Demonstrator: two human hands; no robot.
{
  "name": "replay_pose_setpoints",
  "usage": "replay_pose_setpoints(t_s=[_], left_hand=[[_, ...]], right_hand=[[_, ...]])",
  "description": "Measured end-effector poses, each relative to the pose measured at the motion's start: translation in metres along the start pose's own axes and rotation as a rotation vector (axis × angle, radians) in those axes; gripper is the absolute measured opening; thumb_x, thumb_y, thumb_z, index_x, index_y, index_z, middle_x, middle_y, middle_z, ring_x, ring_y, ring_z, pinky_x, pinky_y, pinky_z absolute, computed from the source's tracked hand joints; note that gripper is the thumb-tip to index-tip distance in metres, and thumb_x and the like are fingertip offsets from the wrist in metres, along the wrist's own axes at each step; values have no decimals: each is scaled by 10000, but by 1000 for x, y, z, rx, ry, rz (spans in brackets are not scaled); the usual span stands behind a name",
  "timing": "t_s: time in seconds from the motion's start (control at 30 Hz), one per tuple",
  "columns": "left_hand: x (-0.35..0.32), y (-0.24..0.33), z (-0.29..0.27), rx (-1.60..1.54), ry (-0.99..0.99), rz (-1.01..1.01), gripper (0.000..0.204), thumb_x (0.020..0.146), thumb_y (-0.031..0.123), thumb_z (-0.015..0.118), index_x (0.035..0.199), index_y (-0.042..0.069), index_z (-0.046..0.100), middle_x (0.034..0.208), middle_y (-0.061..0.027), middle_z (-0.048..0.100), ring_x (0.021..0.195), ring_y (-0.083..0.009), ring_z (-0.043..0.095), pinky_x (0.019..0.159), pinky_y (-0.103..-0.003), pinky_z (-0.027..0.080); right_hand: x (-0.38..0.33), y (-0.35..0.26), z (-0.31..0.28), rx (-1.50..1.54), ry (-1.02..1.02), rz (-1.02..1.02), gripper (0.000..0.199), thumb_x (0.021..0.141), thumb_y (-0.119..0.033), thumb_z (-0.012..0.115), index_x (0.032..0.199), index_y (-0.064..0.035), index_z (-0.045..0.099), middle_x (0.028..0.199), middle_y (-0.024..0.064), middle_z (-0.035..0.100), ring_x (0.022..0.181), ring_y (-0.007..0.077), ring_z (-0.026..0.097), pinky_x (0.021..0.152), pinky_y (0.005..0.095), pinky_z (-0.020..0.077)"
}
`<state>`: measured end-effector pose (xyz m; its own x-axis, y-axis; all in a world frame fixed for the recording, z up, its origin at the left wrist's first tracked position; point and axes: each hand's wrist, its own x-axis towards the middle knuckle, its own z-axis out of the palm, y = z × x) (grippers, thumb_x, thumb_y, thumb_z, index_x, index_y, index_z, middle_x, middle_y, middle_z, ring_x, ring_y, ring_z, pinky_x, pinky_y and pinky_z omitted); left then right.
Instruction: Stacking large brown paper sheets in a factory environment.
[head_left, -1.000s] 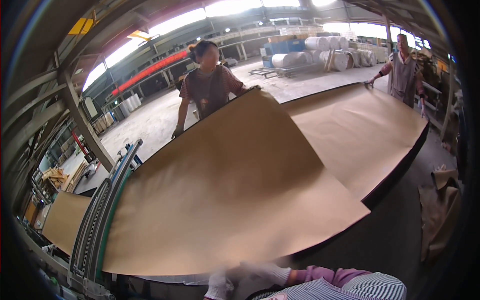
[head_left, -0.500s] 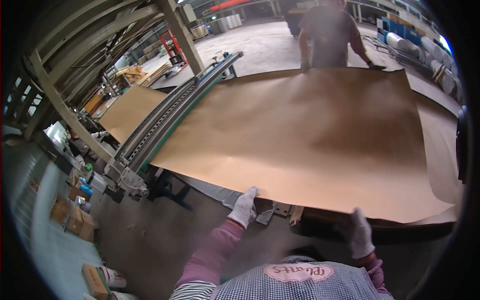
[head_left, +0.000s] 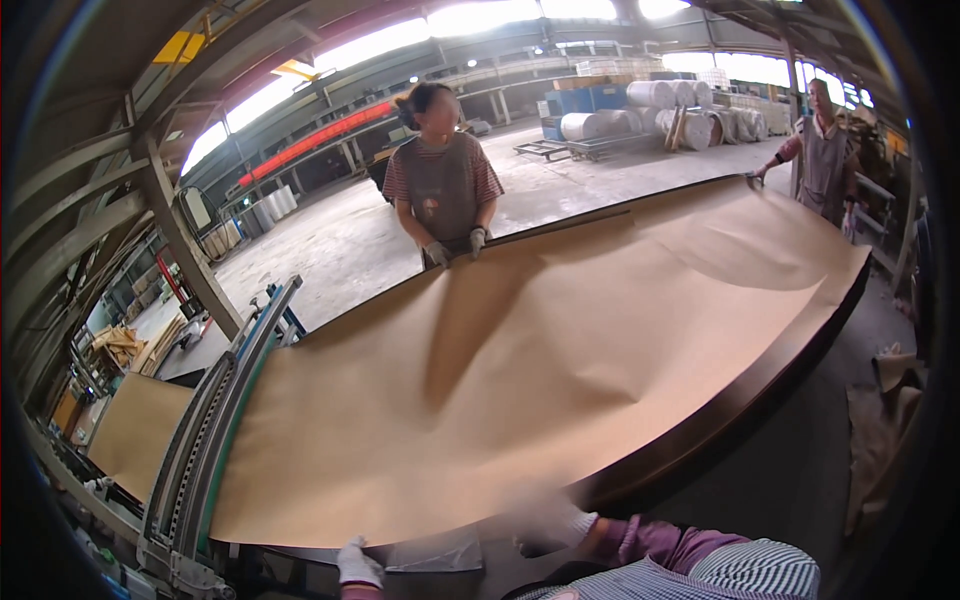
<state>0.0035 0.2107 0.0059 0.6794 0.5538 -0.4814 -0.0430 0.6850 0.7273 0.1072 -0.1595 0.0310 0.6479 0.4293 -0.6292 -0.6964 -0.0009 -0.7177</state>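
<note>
A wide brown paper sheet [head_left: 560, 350] stretches in front of me, creased and buckled in its middle. Its left end lies against a long machine rail [head_left: 215, 430]. My left hand [head_left: 360, 566], in a white knit glove, pinches the sheet's near edge close to the rail; some fingers are hidden beneath it. Farther right along the same edge, my right hand [head_left: 548, 515] is smeared by motion over the paper, and its fingers cannot be made out.
Across the sheet a co-worker [head_left: 445, 190] rests both gloved hands on the far edge. Another person [head_left: 822, 160] holds the far right corner. White rolls [head_left: 600, 125] stand at the back. Another brown sheet [head_left: 140, 430] lies beyond the rail. A brown pile [head_left: 885, 430] is at right.
My view has swung right and up, bringing the second person into sight. The sheet now buckles in its middle. My right hand has swept across the sheet's near edge; the left stays at that edge.
</note>
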Motion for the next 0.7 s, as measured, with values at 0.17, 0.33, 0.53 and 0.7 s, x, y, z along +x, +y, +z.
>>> replay_pose_setpoints(t_s=[0.17,0.33,0.53,0.7], left_hand=[[48,39,-17,111,96,50,305,848,79,498,1120,-59,494,1080,-213,583,942,-387,605,797,-526,532],[55,50,-25,71,60,92,335,851,79,480,1154,-62,452,1110,-236,564,971,-401,597,802,-567,523],[67,48,-19,254,103,30,353,829,74,506,1163,-29,456,1101,-214,567,952,-394,597,777,-562,534],[45,42,-3,114,94,143,345,786,61,536,1119,-17,499,1066,-184,579,938,-345,603,782,-490,548]], right_hand=[[-36,-46,-25,-50,16,-677,227,936,-245,406,987,-99,572,818,56,607,659,151,590,570,286,508],[-104,-95,-46,120,56,-572,247,926,-219,395,949,-51,574,784,86,619,662,178,611,576,296,524],[-152,-120,-76,174,145,-634,252,923,-216,411,942,-33,583,776,92,624,652,176,614,557,282,516],[-167,-127,-119,109,180,-685,267,926,-244,432,936,-29,591,769,94,633,633,168,622,551,274,513]])
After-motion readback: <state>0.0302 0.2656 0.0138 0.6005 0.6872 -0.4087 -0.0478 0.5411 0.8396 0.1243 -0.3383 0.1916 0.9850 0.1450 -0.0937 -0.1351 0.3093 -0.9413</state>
